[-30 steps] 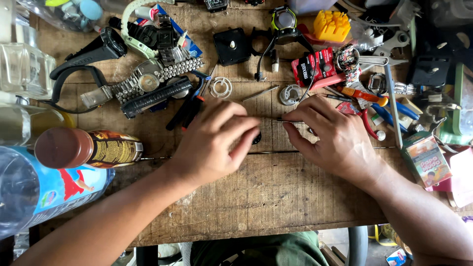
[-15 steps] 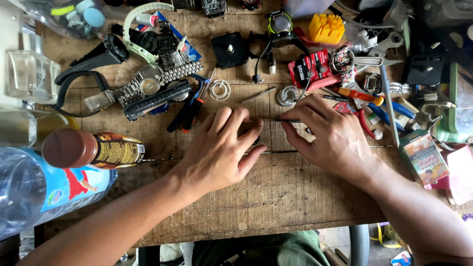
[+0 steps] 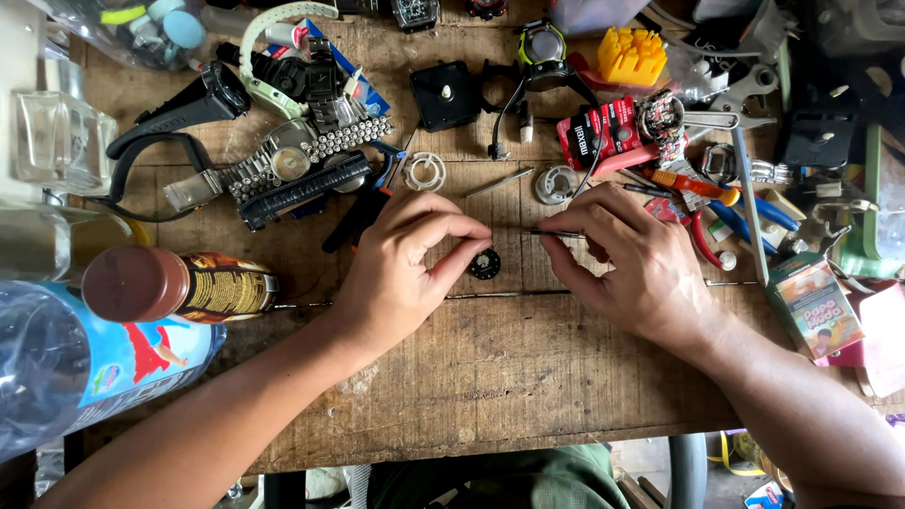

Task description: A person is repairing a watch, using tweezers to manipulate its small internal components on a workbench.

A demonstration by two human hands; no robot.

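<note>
1. Resting on the wooden bench (image 3: pixel 490 377), two hands work over one small dark round watch part (image 3: pixel 485 265)
2. Left hand (image 3: pixel 401 269) curls beside the part, fingertips pinched just above it; whether they touch it I cannot tell
3. Right hand (image 3: pixel 636 259) pinches one thin metal tool (image 3: pixel 556 233), its tip pointing toward the left fingers
4. Part lies flat on the bench between both hands
5. One brown-capped bottle (image 3: pixel 174 283) lies at left, touching one clear blue-labelled bottle (image 3: pixel 85 363)
6. One yellow block (image 3: pixel 633 55) and one red battery card (image 3: pixel 596 132) sit behind the hands
7. One steel-band watch (image 3: pixel 287 162) lies behind the left hand
</note>
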